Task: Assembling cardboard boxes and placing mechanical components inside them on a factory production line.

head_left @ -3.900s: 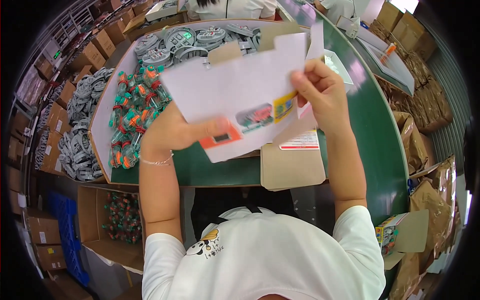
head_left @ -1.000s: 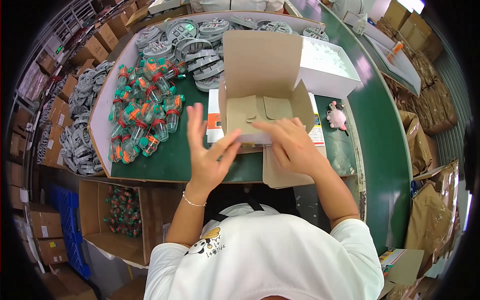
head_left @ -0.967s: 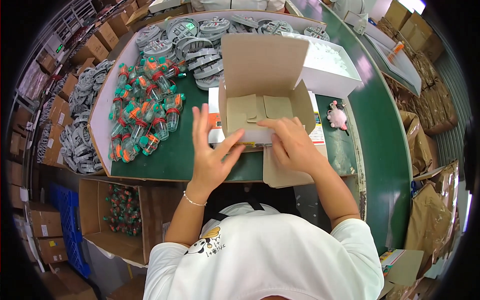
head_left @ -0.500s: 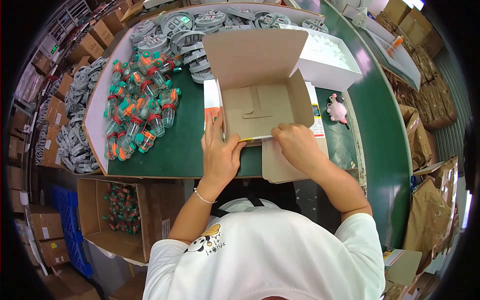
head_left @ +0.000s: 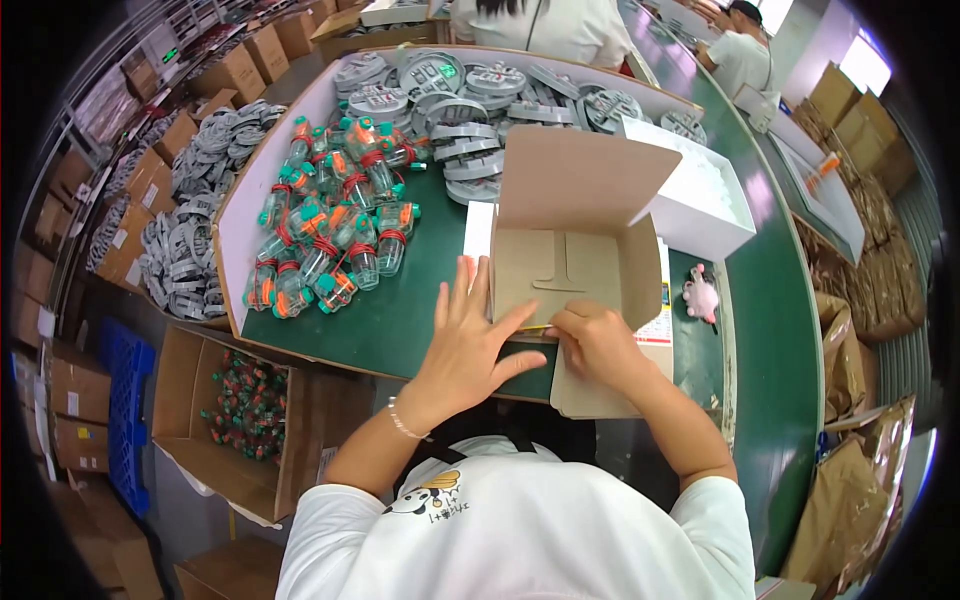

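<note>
An open cardboard box (head_left: 573, 262), brown inside with its lid flap raised, stands before me on the green tabletop. My left hand (head_left: 462, 345) is open, fingers spread at the box's left side and thumb pointing toward its front edge. My right hand (head_left: 602, 345) is closed on that front edge, its fingertips partly hidden. Below my right hand, flat brown cardboard (head_left: 595, 398) reaches past the table edge. A printed sheet or carton (head_left: 655, 327) shows beside the box's right side. Farther right lies a pink plush toy (head_left: 701, 297).
Clear bottles (head_left: 345, 225) with green and orange tops pile up at left. Grey round plastic parts (head_left: 465, 85) heap behind. A white box (head_left: 728, 238) holds small white pieces. A carton of bottles (head_left: 318, 410) stands lower left. Two people (head_left: 550, 28) work beyond the table.
My left fingers and thumb have spread and come away from the front edge; my right hand stays closed there. The view has shifted, bringing two people into sight at the top.
</note>
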